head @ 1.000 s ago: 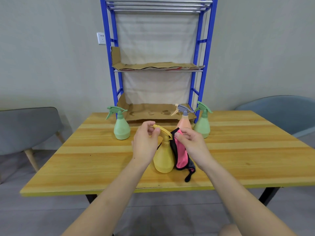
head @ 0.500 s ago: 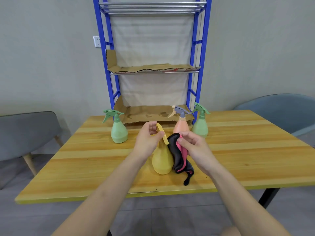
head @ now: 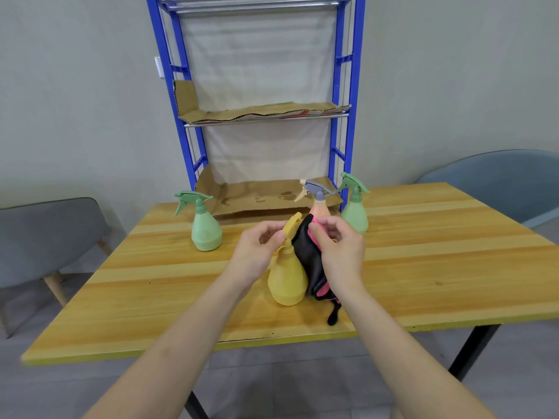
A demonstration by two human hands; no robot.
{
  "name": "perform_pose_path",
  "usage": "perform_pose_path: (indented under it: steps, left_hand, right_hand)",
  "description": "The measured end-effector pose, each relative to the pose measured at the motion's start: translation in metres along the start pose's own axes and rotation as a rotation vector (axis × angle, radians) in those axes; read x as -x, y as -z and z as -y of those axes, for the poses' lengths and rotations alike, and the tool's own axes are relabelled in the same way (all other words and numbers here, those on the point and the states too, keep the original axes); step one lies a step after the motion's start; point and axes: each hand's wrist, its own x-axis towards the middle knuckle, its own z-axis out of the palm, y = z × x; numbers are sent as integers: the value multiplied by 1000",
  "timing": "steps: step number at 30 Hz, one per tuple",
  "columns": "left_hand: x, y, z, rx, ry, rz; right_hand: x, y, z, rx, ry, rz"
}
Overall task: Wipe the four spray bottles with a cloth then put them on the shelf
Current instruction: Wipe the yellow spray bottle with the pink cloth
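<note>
A yellow spray bottle [head: 286, 276] stands upright near the front middle of the wooden table [head: 423, 267]. My left hand [head: 260, 249] pinches its trigger head. My right hand [head: 338, 252] grips a black and pink cloth [head: 308, 261] pressed against the bottle's right side, with the cloth's tail hanging onto the table. Further back stand a green bottle [head: 204, 228] at the left, a pink bottle with a grey head [head: 319, 204] behind my right hand, and a second green bottle [head: 354, 211] to its right. The blue shelf [head: 340, 116] rises at the table's back.
Cardboard sheets line the shelf's lower level [head: 266, 196] and middle level [head: 260, 113]. A grey chair [head: 45, 237] sits left of the table and a blue-grey chair [head: 496, 179] at the right. The table's front edge runs just below the yellow bottle.
The cloth in my right hand has moved up along the yellow bottle's side toward its head. My left hand keeps its hold on the trigger. The camera moved a little closer.
</note>
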Motion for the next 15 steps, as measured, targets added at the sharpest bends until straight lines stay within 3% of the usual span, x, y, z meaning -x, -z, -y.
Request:
perform_pose_path:
  steps: [6,11,15]
  left_hand:
    - [-1,-2,6,-12,-64,-24]
    - [0,-2,11,21,-51,-46]
    - [-1,-3,19,7,-44,-58]
  right_hand:
    - [15,-17,-15,112,172,97]
    - [27,-27,-19,145,251,4]
    - [37,-30,-17,51,206,-46]
